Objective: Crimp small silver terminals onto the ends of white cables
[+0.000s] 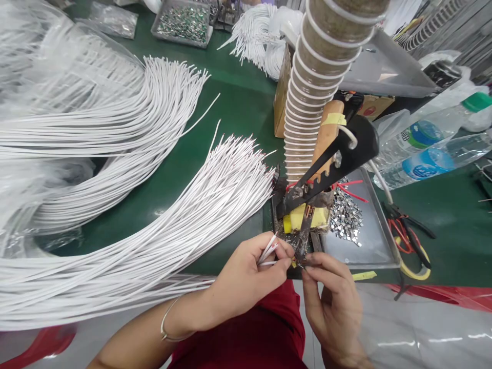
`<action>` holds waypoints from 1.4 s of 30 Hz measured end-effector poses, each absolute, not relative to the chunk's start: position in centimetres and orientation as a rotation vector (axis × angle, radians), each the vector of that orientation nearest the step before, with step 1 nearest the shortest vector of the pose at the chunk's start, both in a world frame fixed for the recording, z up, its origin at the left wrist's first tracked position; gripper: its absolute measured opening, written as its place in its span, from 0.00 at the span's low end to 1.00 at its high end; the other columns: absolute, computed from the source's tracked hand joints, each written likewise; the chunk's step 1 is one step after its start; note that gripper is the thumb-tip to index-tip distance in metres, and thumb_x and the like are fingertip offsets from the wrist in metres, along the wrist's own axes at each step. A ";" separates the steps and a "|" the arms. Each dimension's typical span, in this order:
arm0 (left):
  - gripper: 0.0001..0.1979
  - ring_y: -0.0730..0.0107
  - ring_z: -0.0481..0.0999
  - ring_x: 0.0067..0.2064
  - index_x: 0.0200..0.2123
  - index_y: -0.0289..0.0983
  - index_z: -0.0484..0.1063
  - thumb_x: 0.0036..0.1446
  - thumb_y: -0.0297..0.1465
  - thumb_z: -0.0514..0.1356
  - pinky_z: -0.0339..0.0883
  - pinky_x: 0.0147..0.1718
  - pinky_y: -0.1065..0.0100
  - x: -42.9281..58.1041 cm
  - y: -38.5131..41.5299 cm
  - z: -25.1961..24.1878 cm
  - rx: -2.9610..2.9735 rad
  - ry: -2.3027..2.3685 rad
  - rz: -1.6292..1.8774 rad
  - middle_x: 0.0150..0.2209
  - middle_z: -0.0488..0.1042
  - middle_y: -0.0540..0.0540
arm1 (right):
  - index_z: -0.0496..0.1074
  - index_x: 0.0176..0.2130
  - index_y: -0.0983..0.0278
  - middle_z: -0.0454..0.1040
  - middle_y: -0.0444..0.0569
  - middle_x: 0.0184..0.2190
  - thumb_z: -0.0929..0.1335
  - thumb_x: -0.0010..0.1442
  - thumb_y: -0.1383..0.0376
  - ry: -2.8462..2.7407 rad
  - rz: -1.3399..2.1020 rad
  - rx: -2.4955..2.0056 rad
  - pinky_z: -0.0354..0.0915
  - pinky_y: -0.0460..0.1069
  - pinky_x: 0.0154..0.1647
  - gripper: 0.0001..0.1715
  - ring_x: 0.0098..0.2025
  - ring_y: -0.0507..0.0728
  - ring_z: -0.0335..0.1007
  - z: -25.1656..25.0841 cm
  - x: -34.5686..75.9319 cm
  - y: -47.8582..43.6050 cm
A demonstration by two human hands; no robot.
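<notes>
Several white wires point(268, 251) are pinched in my left hand point(249, 274), their ends poking up between thumb and fingers. My right hand point(332, 292) is closed in a pinch at the base of a dark metal soldering or crimping fixture point(305, 230); what its fingertips hold is too small to make out. Both hands' fingertips nearly meet at the fixture's lower tip. Above it slants a black notched lever point(326, 169), and a yellow block point(317, 218) sits behind. To the left lies a large bundle of white wires point(230, 184) with reddish tips.
A ribbed duct hose point(317, 77) rises behind the fixture. On the right are a metal tray point(374, 246) of small metal pieces point(346, 215), pliers point(411, 225), scissors point(417, 264) and water bottles point(434, 161). A tray of terminals point(182, 23) stands at the back.
</notes>
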State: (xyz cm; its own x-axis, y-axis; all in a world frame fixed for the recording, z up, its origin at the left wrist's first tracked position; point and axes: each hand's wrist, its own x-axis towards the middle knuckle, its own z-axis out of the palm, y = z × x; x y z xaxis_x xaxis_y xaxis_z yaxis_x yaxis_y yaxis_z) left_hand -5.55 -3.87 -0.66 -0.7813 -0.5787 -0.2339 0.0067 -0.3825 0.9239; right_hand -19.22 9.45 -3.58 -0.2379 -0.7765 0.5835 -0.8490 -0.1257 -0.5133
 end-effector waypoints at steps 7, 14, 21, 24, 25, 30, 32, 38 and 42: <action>0.04 0.70 0.73 0.38 0.32 0.36 0.67 0.61 0.25 0.59 0.69 0.38 0.70 -5.2 -3.3 -0.7 0.780 -1.673 -2.056 0.38 0.75 0.46 | 0.70 0.48 0.66 0.74 0.52 0.45 0.70 0.61 0.77 -1.947 1.254 1.866 0.76 0.49 0.46 0.16 0.47 0.54 0.74 -3.8 -19.0 9.3; 0.05 0.68 0.77 0.39 0.32 0.37 0.68 0.60 0.24 0.58 0.72 0.38 0.71 -5.1 -2.8 -0.8 0.801 -1.755 -1.956 0.37 0.77 0.48 | 0.68 0.45 0.64 0.70 0.49 0.44 0.67 0.63 0.77 -2.018 1.397 1.866 0.73 0.50 0.43 0.13 0.45 0.53 0.71 -3.6 -19.1 9.2; 0.06 0.70 0.76 0.38 0.32 0.37 0.68 0.63 0.23 0.58 0.70 0.37 0.71 -4.7 -1.8 -1.8 0.743 -1.881 -1.927 0.38 0.76 0.48 | 0.71 0.44 0.60 0.64 0.47 0.37 0.69 0.64 0.73 -2.059 1.458 1.902 0.66 0.54 0.41 0.10 0.39 0.55 0.63 -2.6 -19.5 9.9; 0.06 0.69 0.74 0.42 0.36 0.37 0.70 0.61 0.20 0.58 0.69 0.45 0.69 -4.5 -1.5 -2.2 0.588 -2.036 -1.856 0.41 0.74 0.47 | 0.73 0.48 0.61 0.63 0.48 0.37 0.69 0.65 0.73 -2.152 1.516 1.988 0.66 0.52 0.39 0.13 0.40 0.55 0.62 -2.7 -19.3 10.2; 0.07 0.68 0.73 0.44 0.37 0.36 0.70 0.60 0.19 0.58 0.68 0.46 0.68 -4.4 -1.5 -2.1 0.545 -2.084 -1.836 0.43 0.73 0.46 | 0.73 0.49 0.62 0.63 0.47 0.37 0.69 0.65 0.74 -2.176 1.549 2.016 0.65 0.51 0.39 0.13 0.40 0.54 0.62 -2.7 -19.2 10.2; 0.07 0.67 0.69 0.48 0.42 0.34 0.69 0.68 0.22 0.52 0.66 0.51 0.67 -3.8 -1.9 -1.5 0.469 -2.160 -1.875 0.47 0.67 0.43 | 0.73 0.43 0.62 0.64 0.46 0.35 0.68 0.65 0.75 -2.261 1.615 2.039 0.62 0.49 0.39 0.10 0.40 0.53 0.61 -2.5 -19.6 10.4; 0.10 0.70 0.70 0.46 0.42 0.34 0.71 0.71 0.23 0.50 0.66 0.51 0.69 -3.6 -2.0 -1.4 0.501 -2.113 -1.895 0.45 0.67 0.44 | 0.72 0.42 0.62 0.64 0.45 0.35 0.68 0.65 0.74 -2.299 1.580 2.024 0.62 0.49 0.38 0.09 0.40 0.53 0.61 -2.5 -19.7 10.5; 0.13 0.72 0.71 0.44 0.37 0.34 0.78 0.71 0.25 0.54 0.65 0.45 0.73 -3.8 -1.7 -2.3 0.498 -2.050 -1.991 0.43 0.69 0.45 | 0.73 0.41 0.59 0.64 0.44 0.32 0.67 0.64 0.72 -2.303 1.776 2.046 0.62 0.49 0.33 0.08 0.35 0.53 0.62 -2.8 -19.0 10.7; 0.14 0.72 0.70 0.42 0.40 0.35 0.79 0.72 0.26 0.53 0.65 0.44 0.72 -3.7 -1.7 -2.4 0.540 -2.061 -1.977 0.41 0.68 0.47 | 0.74 0.46 0.58 0.66 0.45 0.37 0.66 0.66 0.72 -2.334 1.570 1.992 0.65 0.47 0.37 0.12 0.40 0.52 0.65 -2.5 -20.5 10.4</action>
State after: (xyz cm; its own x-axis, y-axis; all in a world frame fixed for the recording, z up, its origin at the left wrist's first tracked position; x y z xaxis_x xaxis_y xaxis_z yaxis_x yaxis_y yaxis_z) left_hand -3.73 -1.70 -2.37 -0.9043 -0.4184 -0.0841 -0.1014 0.0192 0.9947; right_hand -20.54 10.39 -2.54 -0.3015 -0.9014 0.3108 -0.6278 -0.0577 -0.7763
